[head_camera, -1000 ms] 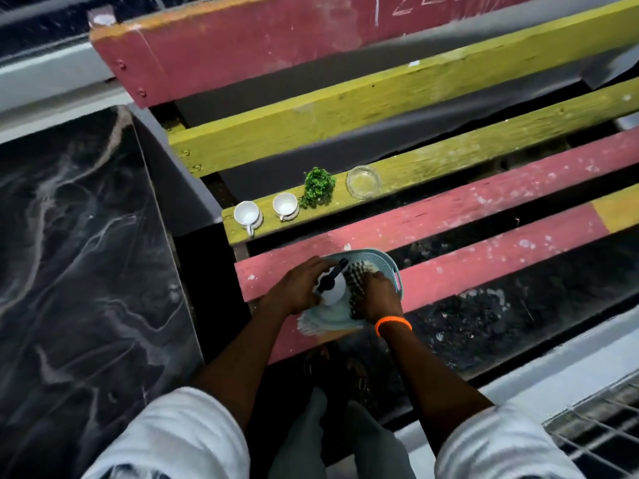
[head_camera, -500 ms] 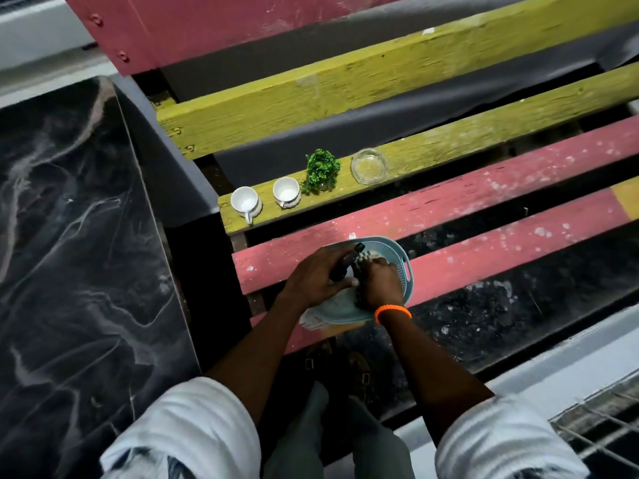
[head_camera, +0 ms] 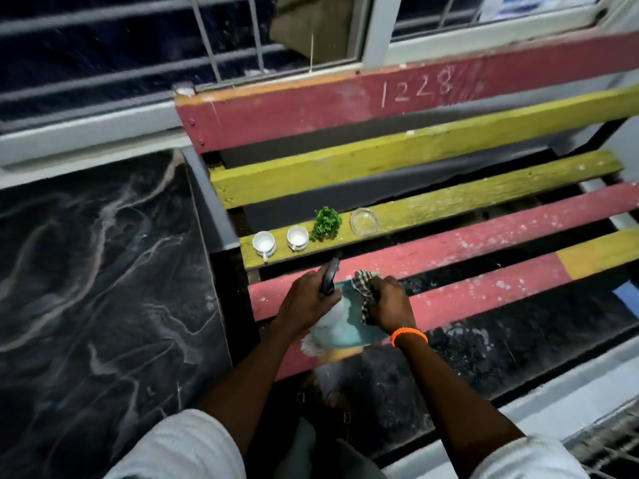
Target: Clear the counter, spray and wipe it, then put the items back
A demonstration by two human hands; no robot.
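While the left hand's fingers (head_camera: 304, 288) curl round the neck of the spray bottle (head_camera: 330, 314), its black nozzle poking up toward the cups, the right hand's fingers (head_camera: 383, 288) pinch a bunched checked cloth (head_camera: 363, 288). Both hands, left hand (head_camera: 306, 300) and right hand (head_camera: 389, 304), sit over the teal basket (head_camera: 356, 331), which rests on the red slats at the front of the bench (head_camera: 484, 247). Bottle and cloth look to be just clearing the basket; the frame is blurred, so contact with it can't be told. The step, it seems, is fetching the cleaning kit. Best to lift straight up so the basket doesn't tip through the gaps. Outward now: two cups (head_camera: 264, 243), a green sprig (head_camera: 326, 223) and a glass dish (head_camera: 364, 221) line the yellow slat, parked clear. The dark marble counter (head_camera: 103, 271) lies to the left, ready for spray.
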